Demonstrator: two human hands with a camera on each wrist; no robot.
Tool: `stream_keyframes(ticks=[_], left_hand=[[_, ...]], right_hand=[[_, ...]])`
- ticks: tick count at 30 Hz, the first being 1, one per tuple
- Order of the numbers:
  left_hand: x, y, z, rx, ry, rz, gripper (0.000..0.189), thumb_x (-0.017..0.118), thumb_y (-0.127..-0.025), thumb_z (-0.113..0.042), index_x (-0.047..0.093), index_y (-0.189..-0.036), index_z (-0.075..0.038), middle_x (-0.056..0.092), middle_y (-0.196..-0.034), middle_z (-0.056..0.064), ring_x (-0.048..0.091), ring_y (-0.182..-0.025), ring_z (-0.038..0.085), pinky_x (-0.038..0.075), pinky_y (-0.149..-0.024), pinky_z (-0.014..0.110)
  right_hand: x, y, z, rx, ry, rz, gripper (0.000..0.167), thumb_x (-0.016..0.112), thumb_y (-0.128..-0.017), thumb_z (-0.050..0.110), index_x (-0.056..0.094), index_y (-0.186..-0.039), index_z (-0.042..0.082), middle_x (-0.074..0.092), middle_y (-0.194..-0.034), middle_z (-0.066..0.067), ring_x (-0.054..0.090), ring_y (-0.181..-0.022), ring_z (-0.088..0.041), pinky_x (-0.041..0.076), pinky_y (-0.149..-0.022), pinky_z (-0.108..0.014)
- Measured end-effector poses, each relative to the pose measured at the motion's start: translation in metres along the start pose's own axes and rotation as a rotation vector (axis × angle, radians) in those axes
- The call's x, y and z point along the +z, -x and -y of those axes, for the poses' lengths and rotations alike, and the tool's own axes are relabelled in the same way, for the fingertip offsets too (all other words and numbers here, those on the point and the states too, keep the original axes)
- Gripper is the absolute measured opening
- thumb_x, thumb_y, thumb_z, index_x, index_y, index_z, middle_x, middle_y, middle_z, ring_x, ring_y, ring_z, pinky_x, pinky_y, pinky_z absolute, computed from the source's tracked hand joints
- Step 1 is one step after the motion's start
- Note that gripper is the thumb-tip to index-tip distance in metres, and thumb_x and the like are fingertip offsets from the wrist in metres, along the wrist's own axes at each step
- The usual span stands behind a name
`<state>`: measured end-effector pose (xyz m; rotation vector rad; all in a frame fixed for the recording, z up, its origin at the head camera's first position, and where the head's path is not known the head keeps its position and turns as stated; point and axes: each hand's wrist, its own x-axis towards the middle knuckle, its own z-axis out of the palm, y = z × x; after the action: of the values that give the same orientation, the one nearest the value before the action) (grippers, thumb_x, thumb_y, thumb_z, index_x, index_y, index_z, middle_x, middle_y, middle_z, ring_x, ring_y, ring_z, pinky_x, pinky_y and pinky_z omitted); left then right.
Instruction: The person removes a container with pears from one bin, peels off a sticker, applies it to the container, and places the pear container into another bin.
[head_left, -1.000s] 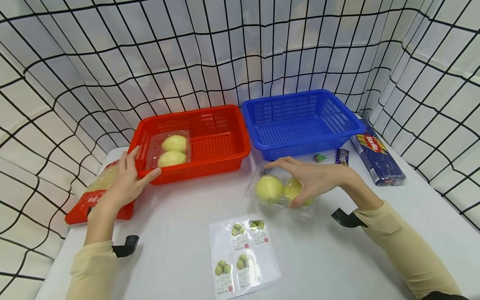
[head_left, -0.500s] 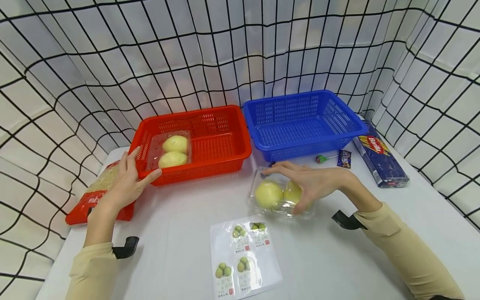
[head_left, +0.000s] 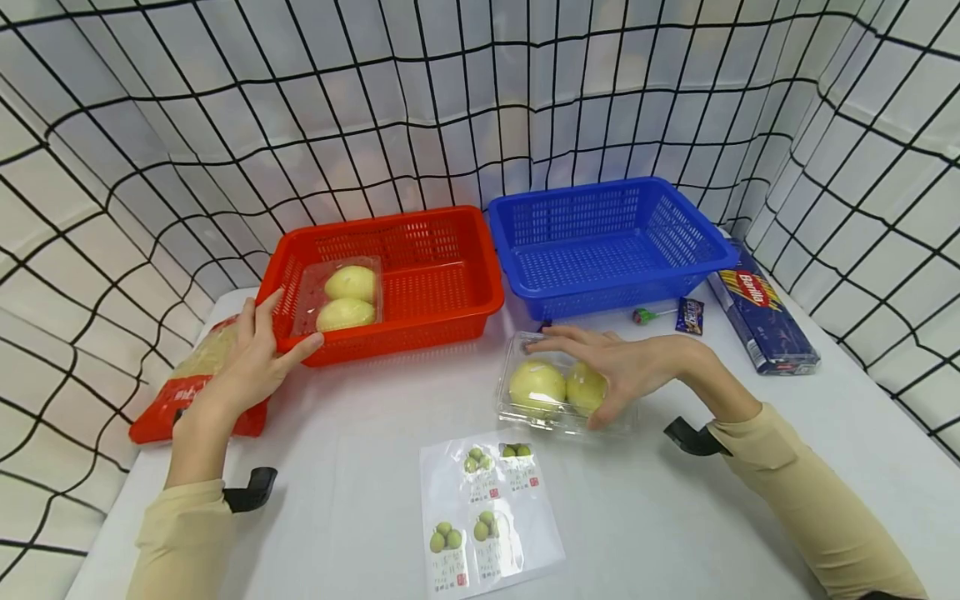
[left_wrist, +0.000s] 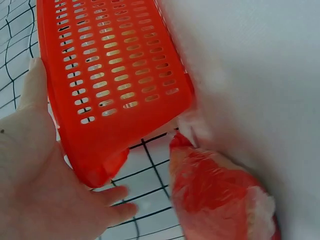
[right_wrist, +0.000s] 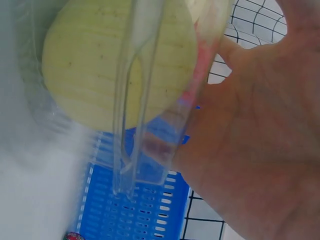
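Note:
In the head view, my right hand (head_left: 611,367) spans a clear plastic clamshell box (head_left: 517,408) from above, thumb on its near side and fingers on the far side. Two round yellow-green fruits (head_left: 537,387) lie inside; one fruit (right_wrist: 120,65) fills much of the right wrist view. Whether the box touches the table cannot be seen. My left hand (head_left: 251,358) rests at the near left corner of the red basket (head_left: 390,346), fingers spread and thumb along the front rim. That basket holds another clear box (head_left: 311,287) with two pale yellow fruits (head_left: 348,300).
An empty blue basket (head_left: 600,296) stands right of the red one. Before it lie a lollipop (head_left: 645,316) and a small snack packet (head_left: 690,317). A Barilla box (head_left: 765,317) is far right, a red bag (head_left: 172,408) far left. A sticker sheet (head_left: 487,517) lies in front; black netting surrounds the table.
The clear box in my right hand has shifted and tilted slightly, with its fruits a little lower in view. My left hand stays at the red basket's corner.

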<state>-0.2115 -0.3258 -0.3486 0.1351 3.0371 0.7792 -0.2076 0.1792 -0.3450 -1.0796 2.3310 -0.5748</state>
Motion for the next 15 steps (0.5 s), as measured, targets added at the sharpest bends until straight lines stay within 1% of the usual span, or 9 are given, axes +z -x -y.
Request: stream_keyframes(ticks=[3,5,6,7,8,10,12,14,15], left_hand=[[-0.001,0.001,-0.011,0.071,-0.035,-0.059,0.103,0.061,-0.097,-0.056,-0.003,-0.165,-0.013,-0.017,-0.168,0.031,-0.01,-0.152,0.06,-0.001,-0.117,0.082],[-0.003,0.004,-0.026,0.145,-0.019,-0.091,0.104,0.067,-0.095,-0.052,0.001,-0.165,-0.013,-0.014,-0.17,0.027,-0.013,-0.155,0.055,-0.011,-0.12,0.077],[-0.003,0.007,-0.036,0.191,-0.005,-0.098,0.105,0.07,-0.094,-0.048,0.003,-0.165,-0.013,-0.012,-0.171,0.026,-0.012,-0.156,0.053,-0.013,-0.121,0.075],[-0.003,0.01,-0.048,0.226,0.006,-0.088,0.105,0.072,-0.093,-0.046,0.004,-0.166,-0.014,-0.01,-0.172,0.023,-0.011,-0.157,0.051,-0.01,-0.122,0.074],[-0.002,0.013,-0.06,0.269,0.033,-0.065,0.105,0.075,-0.092,-0.043,0.005,-0.166,-0.016,-0.006,-0.173,0.02,-0.007,-0.159,0.048,-0.004,-0.123,0.075],[0.007,0.02,-0.084,0.327,0.076,0.035,0.103,0.077,-0.091,-0.041,0.009,-0.166,-0.022,0.001,-0.175,0.011,0.0,-0.161,0.041,0.009,-0.125,0.073],[0.024,0.027,-0.105,0.382,0.092,0.175,0.097,0.077,-0.091,-0.04,0.017,-0.165,-0.025,0.011,-0.174,0.006,0.012,-0.161,0.036,0.023,-0.123,0.07],[0.047,0.032,-0.12,0.429,0.083,0.322,0.092,0.078,-0.091,-0.039,0.023,-0.164,-0.029,0.018,-0.173,0.003,0.02,-0.16,0.034,0.03,-0.123,0.066],[0.058,0.034,-0.125,0.45,0.06,0.381,0.09,0.079,-0.09,-0.038,0.027,-0.163,-0.029,0.019,-0.173,0.004,0.021,-0.16,0.034,0.029,-0.124,0.063]], right_hand=[[0.0,0.002,-0.001,0.004,0.001,0.01,0.113,0.083,-0.076,0.038,0.012,-0.164,0.036,-0.003,-0.175,-0.009,-0.002,-0.163,-0.037,0.007,-0.122,-0.077],[0.0,0.002,-0.002,-0.004,0.0,0.011,0.113,0.083,-0.076,0.038,0.012,-0.164,0.035,-0.004,-0.176,-0.007,-0.003,-0.163,-0.037,0.007,-0.123,-0.076],[-0.001,0.001,-0.002,-0.011,0.004,0.009,0.114,0.083,-0.076,0.039,0.012,-0.165,0.034,-0.004,-0.176,-0.007,-0.003,-0.163,-0.038,0.007,-0.123,-0.076],[-0.001,0.001,-0.003,-0.016,0.011,0.006,0.114,0.083,-0.076,0.04,0.011,-0.165,0.034,-0.004,-0.176,-0.006,-0.002,-0.163,-0.038,0.007,-0.123,-0.076],[-0.002,0.001,-0.003,-0.02,0.017,0.003,0.115,0.082,-0.075,0.04,0.011,-0.165,0.034,-0.005,-0.176,-0.006,-0.003,-0.162,-0.039,0.007,-0.123,-0.076],[-0.003,0.001,-0.003,-0.016,0.028,0.0,0.114,0.081,-0.076,0.041,0.011,-0.165,0.034,-0.006,-0.176,-0.006,-0.003,-0.162,-0.039,0.006,-0.123,-0.076],[-0.004,0.001,-0.003,-0.008,0.042,0.0,0.112,0.08,-0.076,0.041,0.011,-0.165,0.034,-0.006,-0.176,-0.006,-0.004,-0.162,-0.039,0.006,-0.124,-0.076],[-0.004,0.001,-0.003,-0.005,0.052,0.001,0.11,0.079,-0.077,0.038,0.013,-0.165,0.033,-0.007,-0.176,-0.006,-0.005,-0.162,-0.04,0.005,-0.124,-0.076],[-0.003,0.001,-0.002,-0.003,0.055,0.002,0.108,0.078,-0.078,0.036,0.014,-0.164,0.032,-0.007,-0.176,-0.006,-0.005,-0.162,-0.04,0.005,-0.124,-0.075]])
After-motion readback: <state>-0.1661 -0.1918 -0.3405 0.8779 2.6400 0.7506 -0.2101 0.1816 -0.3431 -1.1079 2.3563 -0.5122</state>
